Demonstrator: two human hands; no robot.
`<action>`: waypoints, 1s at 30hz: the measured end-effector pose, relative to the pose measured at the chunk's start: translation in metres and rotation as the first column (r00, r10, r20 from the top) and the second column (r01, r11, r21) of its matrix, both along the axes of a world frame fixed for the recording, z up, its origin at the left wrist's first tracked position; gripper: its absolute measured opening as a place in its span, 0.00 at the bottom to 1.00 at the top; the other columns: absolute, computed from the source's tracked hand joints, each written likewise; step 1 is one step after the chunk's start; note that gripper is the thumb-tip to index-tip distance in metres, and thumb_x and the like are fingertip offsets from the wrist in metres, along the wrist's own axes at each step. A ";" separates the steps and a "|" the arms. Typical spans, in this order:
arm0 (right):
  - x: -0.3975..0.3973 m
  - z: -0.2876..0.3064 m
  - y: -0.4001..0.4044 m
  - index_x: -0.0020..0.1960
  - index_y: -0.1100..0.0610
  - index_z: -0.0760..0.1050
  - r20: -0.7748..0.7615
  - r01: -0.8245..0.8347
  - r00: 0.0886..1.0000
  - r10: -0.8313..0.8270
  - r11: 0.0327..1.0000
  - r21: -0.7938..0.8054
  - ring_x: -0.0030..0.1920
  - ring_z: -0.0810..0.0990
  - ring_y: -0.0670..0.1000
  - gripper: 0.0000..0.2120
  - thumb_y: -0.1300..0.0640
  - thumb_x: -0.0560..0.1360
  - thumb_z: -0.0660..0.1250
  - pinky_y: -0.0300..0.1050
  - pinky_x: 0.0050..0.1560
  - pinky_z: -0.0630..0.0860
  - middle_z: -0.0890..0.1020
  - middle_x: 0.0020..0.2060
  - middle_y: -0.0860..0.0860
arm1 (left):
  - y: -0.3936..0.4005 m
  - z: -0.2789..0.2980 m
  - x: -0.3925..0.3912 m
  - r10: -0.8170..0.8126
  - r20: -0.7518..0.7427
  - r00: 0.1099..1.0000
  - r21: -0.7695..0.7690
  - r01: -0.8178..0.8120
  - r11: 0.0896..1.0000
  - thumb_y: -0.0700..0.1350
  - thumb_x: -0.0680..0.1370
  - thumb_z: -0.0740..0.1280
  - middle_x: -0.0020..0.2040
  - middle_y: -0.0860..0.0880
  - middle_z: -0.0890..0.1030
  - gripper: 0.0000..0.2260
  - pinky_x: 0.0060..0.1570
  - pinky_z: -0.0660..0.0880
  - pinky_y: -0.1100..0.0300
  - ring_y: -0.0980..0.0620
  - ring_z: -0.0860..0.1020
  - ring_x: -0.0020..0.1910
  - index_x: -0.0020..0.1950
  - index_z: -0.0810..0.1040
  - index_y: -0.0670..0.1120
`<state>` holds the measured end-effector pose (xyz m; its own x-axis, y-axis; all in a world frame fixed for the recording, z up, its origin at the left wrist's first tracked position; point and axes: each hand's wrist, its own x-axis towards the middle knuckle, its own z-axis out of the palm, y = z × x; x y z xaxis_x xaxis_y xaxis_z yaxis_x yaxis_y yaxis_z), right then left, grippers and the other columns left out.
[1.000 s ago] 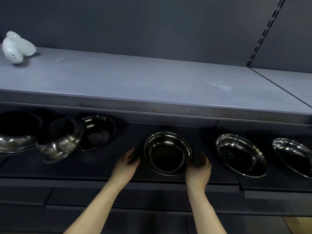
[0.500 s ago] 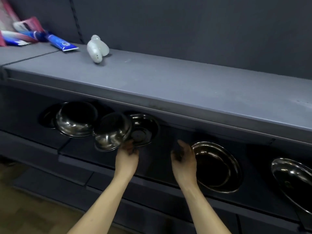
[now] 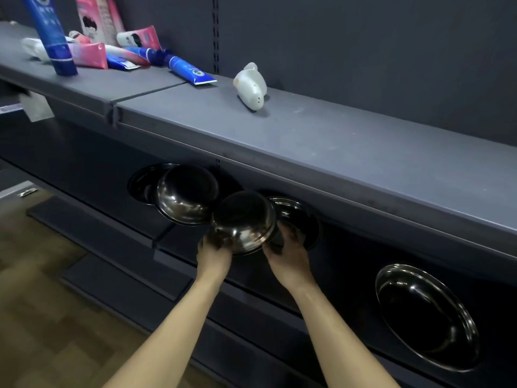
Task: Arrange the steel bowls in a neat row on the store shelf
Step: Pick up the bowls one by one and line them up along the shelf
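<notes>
Several steel bowls lie on the dark lower shelf [image 3: 349,264] under the grey upper shelf. A tilted steel bowl [image 3: 243,222] leans bottom-up in the middle of a cluster. My left hand [image 3: 214,254] grips its lower left rim and my right hand [image 3: 288,254] grips its right rim. Behind it on the right sits an upright bowl [image 3: 303,217], partly hidden. To its left another bowl [image 3: 186,194] rests over a darker bowl [image 3: 140,182]. Further right a single wide bowl [image 3: 425,317] stands apart.
The grey upper shelf [image 3: 335,141] overhangs the bowls and carries a white plastic object [image 3: 250,86], a blue tube [image 3: 190,71] and a heap of toiletry packs [image 3: 92,43] at the far left. Wooden floor [image 3: 42,303] shows below left.
My view swung left along the shelf. Both hands left the single bowl on the right, moved to the cluster, and now hold the tilted bowl by its rim.
</notes>
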<state>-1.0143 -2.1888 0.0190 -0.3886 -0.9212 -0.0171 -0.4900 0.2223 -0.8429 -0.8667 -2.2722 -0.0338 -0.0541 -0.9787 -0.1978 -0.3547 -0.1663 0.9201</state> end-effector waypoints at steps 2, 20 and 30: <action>0.005 0.000 -0.008 0.82 0.43 0.57 0.002 -0.043 0.999 0.043 0.999 0.033 0.79 0.61 0.50 0.34 0.51 0.81 0.68 0.35 0.66 0.59 0.62 0.79 0.48 | -0.003 0.007 0.000 0.001 -0.082 0.997 -0.011 -0.002 1.000 0.62 0.74 0.62 0.64 0.59 0.76 0.17 0.65 0.73 0.45 0.52 0.74 0.65 0.63 0.72 0.67; 0.022 -0.031 -0.013 0.81 0.36 0.55 0.097 0.102 0.991 -0.092 0.990 -0.097 0.81 0.57 0.45 0.37 0.46 0.78 0.71 0.52 0.79 0.62 0.61 0.80 0.40 | 0.018 0.032 -0.007 0.136 -0.357 0.924 -0.024 -0.154 0.988 0.54 0.80 0.65 0.59 0.62 0.77 0.20 0.55 0.70 0.60 0.59 0.75 0.58 0.71 0.68 0.57; 0.014 -0.011 0.041 0.78 0.34 0.61 0.479 0.349 0.849 -0.222 0.917 -0.193 0.72 0.71 0.39 0.33 0.55 0.80 0.69 0.47 0.76 0.65 0.74 0.69 0.33 | 0.065 0.061 -0.037 0.082 -0.334 0.939 -0.357 -0.207 0.911 0.42 0.79 0.66 0.60 0.66 0.76 0.18 0.54 0.70 0.73 0.67 0.75 0.59 0.68 0.72 0.54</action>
<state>-1.0005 -2.1475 0.0079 -0.6443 -0.7644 -0.0230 -0.0040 0.0334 -0.9994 -0.9033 -2.2069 0.0277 0.0973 -0.9760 0.1948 -0.0461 0.1911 0.9805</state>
